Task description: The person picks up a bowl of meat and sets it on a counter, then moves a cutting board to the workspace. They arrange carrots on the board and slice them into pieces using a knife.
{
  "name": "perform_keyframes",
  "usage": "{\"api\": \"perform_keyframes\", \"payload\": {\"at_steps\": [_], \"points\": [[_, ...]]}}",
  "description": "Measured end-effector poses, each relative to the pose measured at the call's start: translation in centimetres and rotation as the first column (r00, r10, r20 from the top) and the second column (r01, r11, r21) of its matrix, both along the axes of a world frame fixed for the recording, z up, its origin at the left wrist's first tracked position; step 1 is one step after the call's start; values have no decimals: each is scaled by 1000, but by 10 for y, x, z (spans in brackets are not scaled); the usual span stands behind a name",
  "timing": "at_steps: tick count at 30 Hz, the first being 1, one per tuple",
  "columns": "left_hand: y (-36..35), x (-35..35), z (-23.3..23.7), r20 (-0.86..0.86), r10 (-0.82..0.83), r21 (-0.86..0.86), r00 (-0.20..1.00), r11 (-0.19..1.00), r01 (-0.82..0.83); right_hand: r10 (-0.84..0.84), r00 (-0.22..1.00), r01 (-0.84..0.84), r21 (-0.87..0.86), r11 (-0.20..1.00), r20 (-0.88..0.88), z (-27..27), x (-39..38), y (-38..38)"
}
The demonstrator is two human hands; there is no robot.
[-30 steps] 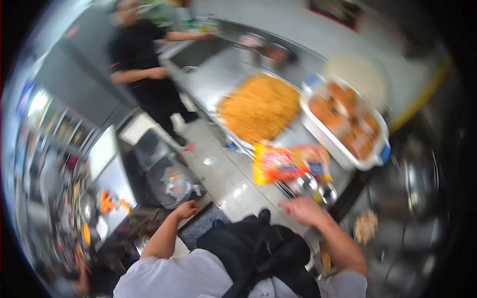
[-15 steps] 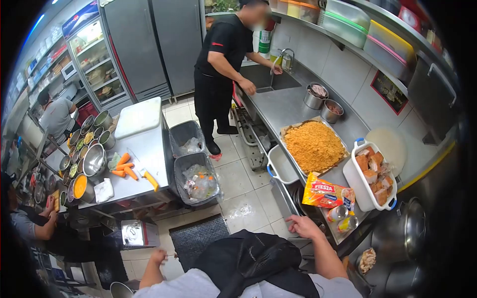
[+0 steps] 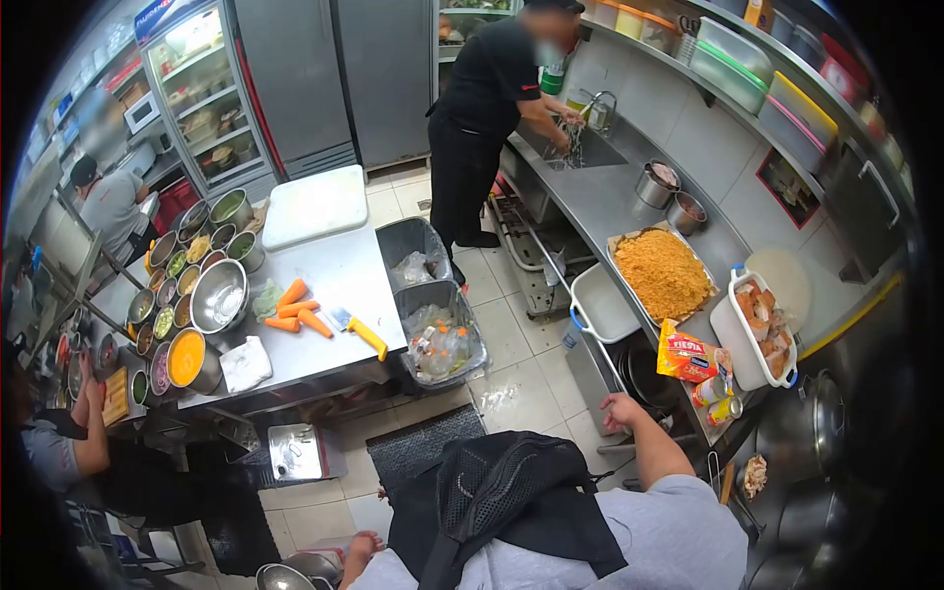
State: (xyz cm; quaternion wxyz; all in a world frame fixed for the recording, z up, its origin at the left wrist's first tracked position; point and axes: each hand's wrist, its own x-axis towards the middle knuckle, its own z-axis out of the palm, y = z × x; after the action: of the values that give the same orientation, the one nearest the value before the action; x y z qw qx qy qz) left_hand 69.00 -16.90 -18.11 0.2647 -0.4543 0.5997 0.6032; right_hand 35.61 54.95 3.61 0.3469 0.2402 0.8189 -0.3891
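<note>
The long steel counter (image 3: 600, 206) runs along the right wall. On its near half lie a tray of yellow rice (image 3: 664, 275), then a white tub (image 3: 726, 339) of fried pieces, then a red-and-yellow bag (image 3: 688, 356) at the front edge. A metal bowl (image 3: 285, 576) sits low by the floor. Two cans (image 3: 710, 391) stand just beside the bag. The right hand (image 3: 621, 411) is at the counter's front edge below the bag, fingers bent; I cannot tell if it grips anything. The left hand (image 3: 364, 544) hangs loosely curled near the bowl, its hold unclear.
</note>
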Motion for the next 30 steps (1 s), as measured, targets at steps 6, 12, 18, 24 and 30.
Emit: {"api": "perform_keyframes", "payload": {"at_steps": [6,12,18,24,30], "points": [[7,-134,59,28,-248,-110,968,962,250,399,917,-398,-29,917,-5,23,-80,-108],[-72,-230,63,-244,-223,-344,944,930,131,814,37,-934,270,234,-579,45,-227,-350],[-91,-350,198,-584,-8,-240,812,957,-163,890,-99,-891,438,120,-445,74,-262,-568],[-80,-441,281,-540,-481,-756,691,637,-149,895,70,-909,342,239,-441,9,-317,-592],[-122,-594,283,-657,-614,-737,437,647,-197,789,402,-760,311,570,-465,22,-340,-542]]}}
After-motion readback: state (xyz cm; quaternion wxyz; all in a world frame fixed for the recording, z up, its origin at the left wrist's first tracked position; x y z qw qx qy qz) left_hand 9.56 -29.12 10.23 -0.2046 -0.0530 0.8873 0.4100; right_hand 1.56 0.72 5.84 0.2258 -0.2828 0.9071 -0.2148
